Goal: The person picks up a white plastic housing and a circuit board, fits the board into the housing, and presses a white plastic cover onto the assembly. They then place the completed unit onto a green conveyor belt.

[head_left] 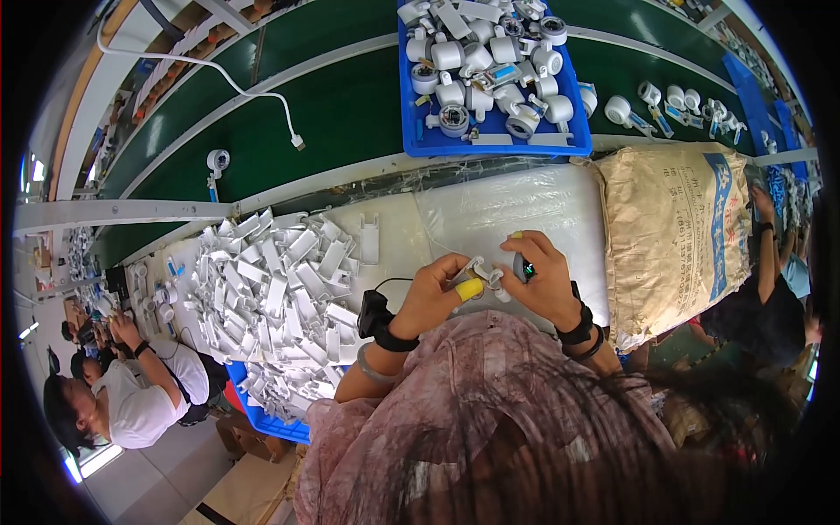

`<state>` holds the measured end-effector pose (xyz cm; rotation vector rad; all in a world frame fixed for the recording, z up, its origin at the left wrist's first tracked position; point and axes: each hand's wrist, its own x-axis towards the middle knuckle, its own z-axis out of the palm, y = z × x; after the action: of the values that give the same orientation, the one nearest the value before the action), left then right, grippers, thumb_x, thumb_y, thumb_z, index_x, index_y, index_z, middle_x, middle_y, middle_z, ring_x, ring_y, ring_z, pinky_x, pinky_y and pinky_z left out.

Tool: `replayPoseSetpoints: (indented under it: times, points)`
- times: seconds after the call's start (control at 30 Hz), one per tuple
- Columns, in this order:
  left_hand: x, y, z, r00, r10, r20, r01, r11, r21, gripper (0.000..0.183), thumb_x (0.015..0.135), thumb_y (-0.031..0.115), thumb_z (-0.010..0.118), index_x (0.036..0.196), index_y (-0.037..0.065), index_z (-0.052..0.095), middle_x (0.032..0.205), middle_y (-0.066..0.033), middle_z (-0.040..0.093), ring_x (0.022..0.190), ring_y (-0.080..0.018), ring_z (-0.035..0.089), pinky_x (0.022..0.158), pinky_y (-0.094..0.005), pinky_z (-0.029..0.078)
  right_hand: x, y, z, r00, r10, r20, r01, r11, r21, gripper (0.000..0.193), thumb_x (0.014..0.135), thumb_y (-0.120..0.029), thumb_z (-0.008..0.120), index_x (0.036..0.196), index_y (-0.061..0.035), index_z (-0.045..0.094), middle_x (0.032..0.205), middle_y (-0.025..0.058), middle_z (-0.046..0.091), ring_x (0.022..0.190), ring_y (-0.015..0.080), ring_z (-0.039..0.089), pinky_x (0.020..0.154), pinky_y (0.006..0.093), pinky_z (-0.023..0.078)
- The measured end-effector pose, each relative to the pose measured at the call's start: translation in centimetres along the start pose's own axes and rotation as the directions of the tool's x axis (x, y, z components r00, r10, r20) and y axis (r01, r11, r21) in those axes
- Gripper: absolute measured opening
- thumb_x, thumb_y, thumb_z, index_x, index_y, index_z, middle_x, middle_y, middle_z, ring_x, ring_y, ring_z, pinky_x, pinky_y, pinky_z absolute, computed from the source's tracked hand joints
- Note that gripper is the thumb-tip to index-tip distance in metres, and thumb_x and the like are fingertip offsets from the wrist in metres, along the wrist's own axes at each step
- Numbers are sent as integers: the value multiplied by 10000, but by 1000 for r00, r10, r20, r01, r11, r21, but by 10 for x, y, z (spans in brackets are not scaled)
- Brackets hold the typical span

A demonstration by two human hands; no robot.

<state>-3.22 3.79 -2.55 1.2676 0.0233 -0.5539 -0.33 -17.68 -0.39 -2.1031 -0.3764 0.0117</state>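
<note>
In front of my body, both hands meet over the white work surface (385, 219). My left hand (437, 293), a yellow finger cover on its thumb, is closed on a small white plastic arm piece (474, 267). My right hand (544, 280) has its fingers wrapped round a white camera head (523, 266); its dark round face shows a green glint. White plastic links the two hands' parts, but the fingers hide whether they are joined. A heap of white plastic covers (280, 280) lies beside my left hand, with one single cover (369, 240) apart from it.
A blue tray (490, 150) of white camera heads stands on the green conveyor ahead. At right lies a brown paper sack (665, 236). A white cable (219, 70) hangs at upper left. Another blue bin (280, 429) sits below the heap. People work at both sides.
</note>
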Motion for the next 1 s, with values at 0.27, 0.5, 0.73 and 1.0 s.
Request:
replayPoseSetpoints:
  times: [0.27,0.5,0.73,1.0]
  points:
    - [0,3,1,1000,-28,-1,28,1000,-12,259,887,-18,622,1140,-24,565,1039,-66,654,926,-120,644,811,-249,520,-1,3,2,996,-68,-50,67,997,-37,321,723,-124,767,1019,-64,657,1011,154,622,799,287,655,654,325,531]
    - [0,6,3,1000,-8,2,8,1000,-7,259,885,-18,626,1138,-23,569,1019,-59,651,910,-117,640,804,-250,518,-1,0,0,999,-28,-18,27,1000,-12,334,717,-101,765,1027,-54,650,1020,158,618,843,302,649,693,337,525]
    - [0,7,1,1000,-6,9,6,1000,13,265,884,-9,634,1141,-24,570,1022,-59,653,912,-116,641,800,-246,516,0,2,2,997,-68,-49,66,997,-34,318,726,-127,766,1018,-65,657,1001,144,617,764,277,645,635,323,522]
    - [2,5,0,998,-55,-3,55,998,36,242,897,9,629,1132,-22,576,1007,-59,662,898,-115,645,784,-244,517,1,5,3,997,-59,-39,58,998,-34,318,730,-130,761,1023,-68,656,1007,146,617,765,281,646,636,326,523]
